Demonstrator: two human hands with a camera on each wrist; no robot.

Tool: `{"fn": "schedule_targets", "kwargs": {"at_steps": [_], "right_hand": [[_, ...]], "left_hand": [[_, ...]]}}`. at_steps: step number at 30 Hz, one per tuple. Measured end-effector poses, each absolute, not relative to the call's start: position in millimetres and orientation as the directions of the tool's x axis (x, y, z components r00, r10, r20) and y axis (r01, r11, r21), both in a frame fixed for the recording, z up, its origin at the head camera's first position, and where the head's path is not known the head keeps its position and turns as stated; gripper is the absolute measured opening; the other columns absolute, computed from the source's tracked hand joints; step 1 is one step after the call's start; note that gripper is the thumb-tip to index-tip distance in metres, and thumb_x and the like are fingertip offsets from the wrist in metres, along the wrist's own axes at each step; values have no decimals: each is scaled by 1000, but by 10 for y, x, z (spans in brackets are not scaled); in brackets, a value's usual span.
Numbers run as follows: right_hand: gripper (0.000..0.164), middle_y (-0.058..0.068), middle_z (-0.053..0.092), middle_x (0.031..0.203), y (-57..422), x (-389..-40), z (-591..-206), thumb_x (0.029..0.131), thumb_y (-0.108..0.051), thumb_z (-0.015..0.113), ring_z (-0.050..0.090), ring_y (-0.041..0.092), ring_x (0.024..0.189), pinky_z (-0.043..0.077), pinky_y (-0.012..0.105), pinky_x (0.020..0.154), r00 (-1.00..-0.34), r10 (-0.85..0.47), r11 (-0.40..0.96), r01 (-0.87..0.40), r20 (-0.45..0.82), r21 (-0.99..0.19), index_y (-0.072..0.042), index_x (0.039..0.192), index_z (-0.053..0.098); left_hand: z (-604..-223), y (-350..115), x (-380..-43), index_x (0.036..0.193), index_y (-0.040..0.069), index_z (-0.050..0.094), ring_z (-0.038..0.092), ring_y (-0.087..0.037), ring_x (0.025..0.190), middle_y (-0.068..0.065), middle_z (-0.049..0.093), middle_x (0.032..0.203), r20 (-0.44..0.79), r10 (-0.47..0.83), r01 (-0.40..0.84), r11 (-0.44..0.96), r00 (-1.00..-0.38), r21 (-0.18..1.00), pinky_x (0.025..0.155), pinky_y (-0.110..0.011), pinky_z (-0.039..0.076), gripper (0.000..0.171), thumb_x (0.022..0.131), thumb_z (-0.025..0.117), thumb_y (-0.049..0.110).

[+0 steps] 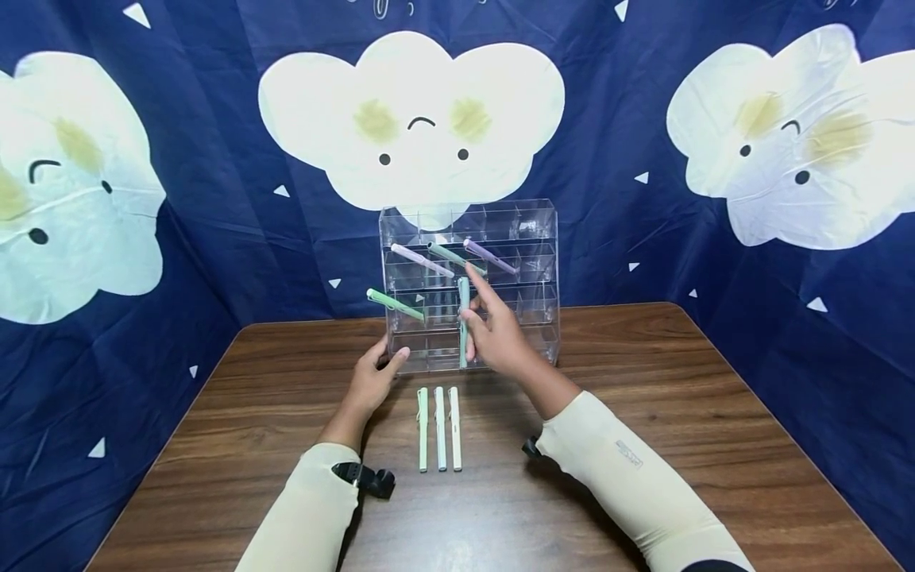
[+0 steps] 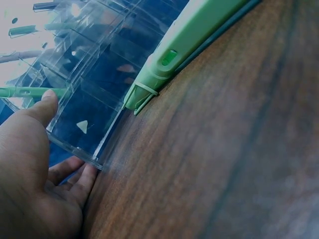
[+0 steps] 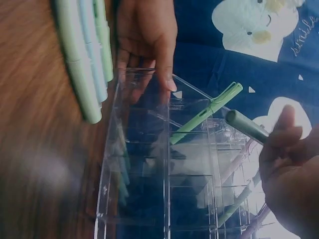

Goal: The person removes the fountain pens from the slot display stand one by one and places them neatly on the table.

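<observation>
A clear acrylic rack (image 1: 541, 306) with rows of compartments stands upright at the back of the table. My left hand (image 1: 372, 383) grips its lower left corner, thumb in front and fingers behind. Between the fingers of my right hand (image 1: 502, 338) is a pale teal pen (image 1: 464, 295), held nearly upright before the middle columns. A lilac pen (image 1: 422, 260), a grey-green pen (image 1: 449, 254) and a purple pen (image 1: 490, 256) lean in the second row from the top. The green pen (image 1: 393, 303) slants out of the row below, at the left.
On the wooden table (image 1: 272, 445), a light green pen (image 1: 422, 429), a pale blue pen (image 1: 439, 429) and a cream pen (image 1: 455, 429) lie side by side in front of the rack. Behind it hangs a dark blue cloth (image 1: 608, 262) with cloud prints.
</observation>
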State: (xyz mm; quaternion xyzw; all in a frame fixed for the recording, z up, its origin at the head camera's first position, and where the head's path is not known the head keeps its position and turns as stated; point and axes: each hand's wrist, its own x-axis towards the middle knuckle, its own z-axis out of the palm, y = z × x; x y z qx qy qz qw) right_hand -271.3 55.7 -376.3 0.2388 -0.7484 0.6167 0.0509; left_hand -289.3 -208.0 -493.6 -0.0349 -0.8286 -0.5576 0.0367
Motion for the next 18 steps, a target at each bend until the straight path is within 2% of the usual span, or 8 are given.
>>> {"fn": "schedule_targets", "kwargs": {"at_steps": [3, 8, 15, 18], "right_hand": [[76, 15, 49, 116, 602, -2651, -3821, 113, 2, 51, 63, 17, 51, 56, 40, 45, -883, -323, 146, -402, 340, -904, -34, 175, 26], [71, 19, 54, 114, 652, -2611, -3942, 111, 2, 56, 62, 15, 50, 56, 46, 44, -890, -354, 206, -374, 287, -904, -28, 173, 33], [80, 14, 55, 112, 744, -2555, -4047, 102, 5, 70, 61, 17, 52, 52, 31, 45, -911, -395, 300, -248, 117, -921, -29, 167, 36], [81, 13, 56, 105, 783, -2524, -4082, 97, 10, 73, 59, 17, 53, 55, 37, 47, -902, -423, 302, -226, 82, -926, -21, 163, 39]], "left_hand": [[-4938, -2082, -2892, 174, 31, 29, 53, -42, 153, -21, 46, 171, 95, 14, 93, 374, -995, 923, 115, -59, 54, 78, 109, 63, 55], [-4935, -2074, -2893, 174, 30, 30, 54, -42, 151, -21, 48, 169, 100, 9, 97, 372, -995, 923, 115, -59, 54, 77, 109, 64, 54], [-4929, -2057, -2883, 173, 28, 33, 57, -42, 149, -23, 51, 166, 106, 0, 99, 369, -994, 924, 114, -58, 55, 74, 110, 65, 49], [-4928, -2057, -2887, 173, 28, 33, 58, -42, 147, -24, 53, 164, 103, -2, 95, 366, -995, 926, 112, -57, 56, 75, 110, 66, 50]]}}
